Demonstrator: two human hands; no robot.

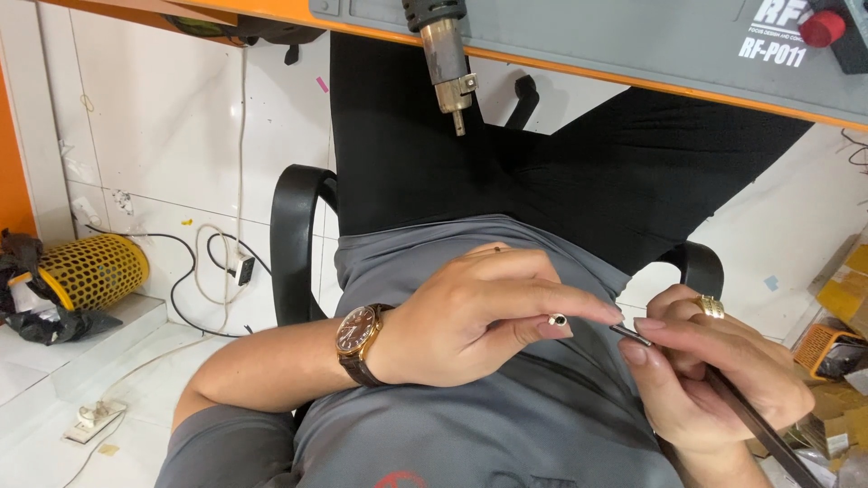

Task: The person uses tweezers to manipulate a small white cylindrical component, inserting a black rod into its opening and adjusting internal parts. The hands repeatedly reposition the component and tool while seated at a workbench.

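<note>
Two hands: both over the lap, below the desk (633, 86) edge, fingertips nearly meeting.
L hand (470, 316): wristwatch (355, 333) on it; thumb + index pinch a tiny round dark part (558, 320), grip narrow and closed on it.
R hand (714, 375): ring on one finger; fingers wrapped round a thin dark tool (723, 393), looks like tweezers, grip closed on it.
Tool axis: long axis runs diagonal, lower right to upper left; tip (626, 333) points up-left at the small part, just beside it, can't tell if touching.
Part location: at L fingertips, above the grey shirt, well off the desk.
Risk 1: part is tiny, held by fingertips only; a slip while passing it to the tip prob drops it into the lap or on the floor.
Risk 2: sharp tip close to L fingertip; a jerk could poke it.
Risk 3: hot-air nozzle (445, 54) overhangs the desk edge above the legs; if warm, knee contact possible.
</note>
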